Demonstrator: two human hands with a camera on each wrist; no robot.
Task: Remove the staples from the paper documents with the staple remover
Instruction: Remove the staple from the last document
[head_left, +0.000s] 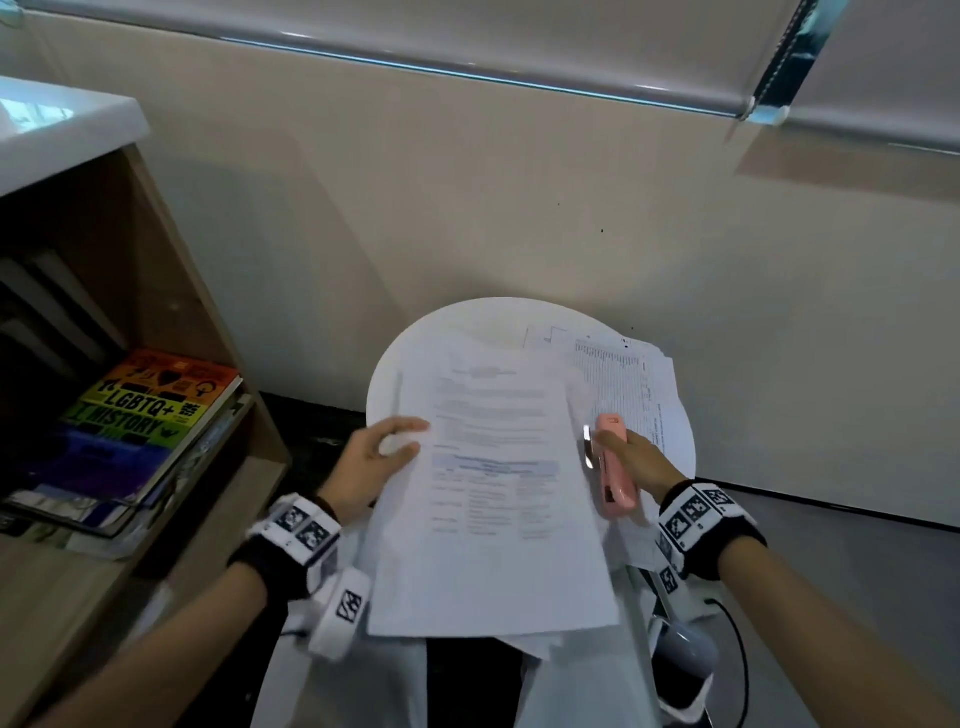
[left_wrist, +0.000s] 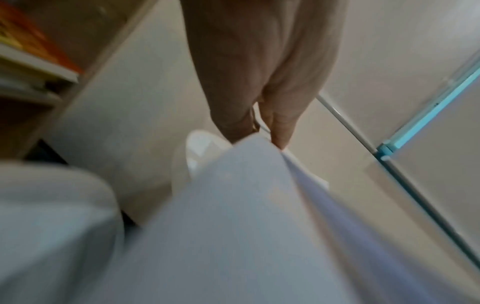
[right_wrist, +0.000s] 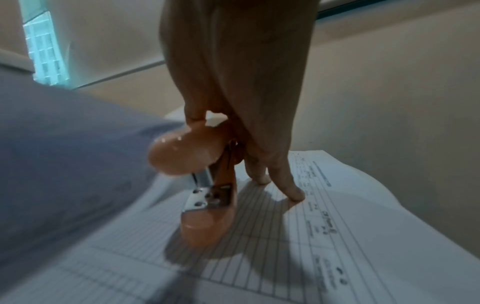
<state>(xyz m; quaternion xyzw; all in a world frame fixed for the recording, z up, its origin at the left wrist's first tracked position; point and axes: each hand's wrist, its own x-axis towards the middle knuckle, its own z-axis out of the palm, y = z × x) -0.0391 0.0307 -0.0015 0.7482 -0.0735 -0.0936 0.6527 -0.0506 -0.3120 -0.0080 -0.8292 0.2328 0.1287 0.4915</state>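
Pink plastic with a metal mouth, the staple remover (head_left: 615, 467) sits in the right hand (head_left: 636, 460), thumb and fingers curled round its body, two fingers (right_wrist: 291, 185) stretched down to touch the ruled sheets (right_wrist: 298, 226) beneath it. Its metal tip lies just beside the right edge of the stapled document (head_left: 493, 499), which the left hand (head_left: 371, 462) pinches at its left edge, thumb on top and fingers under, holding it lifted and tilted over the round white table (head_left: 441, 338). No staple can be made out on the page; it is too small or hidden.

To do this step well, I judge the document should be laid flat or braced near its bound corner, the jaws slid under the staple's crown, then squeezed gently so the paper does not tear.

Beside the table stands a wooden shelf unit (head_left: 208, 312); its open compartment holds a stack of books lying flat, a rainbow-covered history book (head_left: 150, 415) on top.
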